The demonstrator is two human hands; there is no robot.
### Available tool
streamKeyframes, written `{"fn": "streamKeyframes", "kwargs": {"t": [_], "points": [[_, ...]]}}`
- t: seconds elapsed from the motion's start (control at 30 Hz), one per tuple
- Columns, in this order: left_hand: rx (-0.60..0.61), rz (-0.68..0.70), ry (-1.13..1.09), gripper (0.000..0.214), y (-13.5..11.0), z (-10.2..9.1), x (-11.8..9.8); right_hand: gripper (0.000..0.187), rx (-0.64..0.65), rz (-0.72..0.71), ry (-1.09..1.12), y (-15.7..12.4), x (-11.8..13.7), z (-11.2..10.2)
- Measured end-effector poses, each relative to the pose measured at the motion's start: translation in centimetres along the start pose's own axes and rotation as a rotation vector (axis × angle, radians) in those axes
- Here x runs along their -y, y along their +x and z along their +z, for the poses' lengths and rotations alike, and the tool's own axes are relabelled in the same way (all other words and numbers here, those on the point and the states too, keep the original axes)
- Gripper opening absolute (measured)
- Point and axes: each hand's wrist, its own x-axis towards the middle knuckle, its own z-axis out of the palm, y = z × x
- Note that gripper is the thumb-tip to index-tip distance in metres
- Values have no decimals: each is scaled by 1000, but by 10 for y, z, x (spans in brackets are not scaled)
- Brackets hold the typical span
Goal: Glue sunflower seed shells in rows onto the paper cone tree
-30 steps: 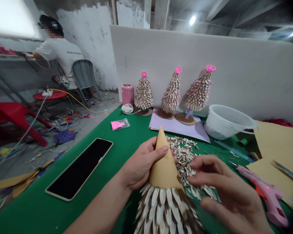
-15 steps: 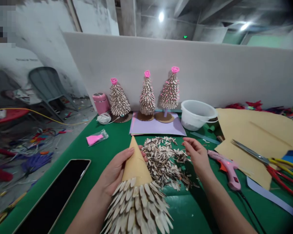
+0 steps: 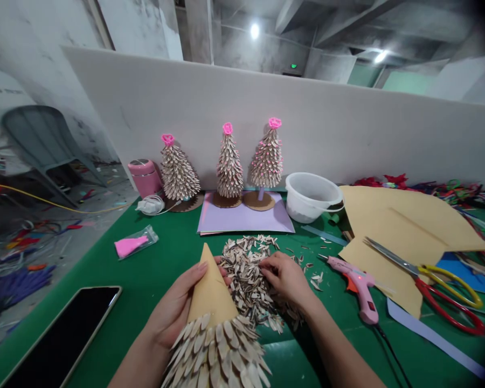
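Note:
My left hand [image 3: 180,302] is wrapped round a tan paper cone [image 3: 212,293], thumb on its front and fingertips showing behind it. Overlapping rows of sunflower seed shells [image 3: 220,353] cover the cone's lower part; the pointed top is bare. At the right side of a loose pile of sunflower seed shells [image 3: 242,269] is my right hand [image 3: 286,276], palm down. Its thumb and forefinger are pinched together at the pile's surface; whatever is between them is too small to make out.
A pink glue gun [image 3: 359,285] and scissors [image 3: 424,277] lie right, by tan paper [image 3: 392,210]. Behind stand a white bucket [image 3: 311,196] and three shell-covered trees [image 3: 229,167]. A phone [image 3: 64,339] and a bag of pink material [image 3: 135,243] lie left.
My right hand has moved left and down from beside the pile onto it. The view has turned slightly right. My left hand keeps its hold on the cone.

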Motion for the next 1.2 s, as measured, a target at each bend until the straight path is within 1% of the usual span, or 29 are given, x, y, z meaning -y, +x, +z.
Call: {"fn": "streamKeyframes", "kwargs": {"t": [0.13,0.27,0.33,0.47,0.53,0.6,0.7,0.8,0.93,1.07,1.2], "points": [[8,-8,15,40,0,-4,5,22,47,-7,-44,-1,5,-1],[-7,14,35,34,0,-9,6,19,74,-21,51,-1,5,1],[-2,17,38,34,0,-12,5,19,36,-2,134,-1,2,1],[52,28,51,37,-1,-14,2,23,-90,78,286,-2,-7,-4],[51,42,56,35,-3,-13,1,24,-115,101,340,-4,-12,-7],[36,61,60,32,-4,-12,1,26,-128,115,364,-6,-14,-9],[32,86,71,26,-5,-11,2,25,-145,130,338,-8,-16,-9],[41,101,82,25,-4,-11,2,21,-158,143,278,-10,-17,-8],[68,114,90,25,-3,-13,3,22,-177,171,240,-11,-19,-7],[98,109,99,21,-2,-15,2,21,-181,170,314,-11,-19,-5],[91,112,92,24,-2,-17,2,27,-199,178,449,-10,-17,-5]]}}
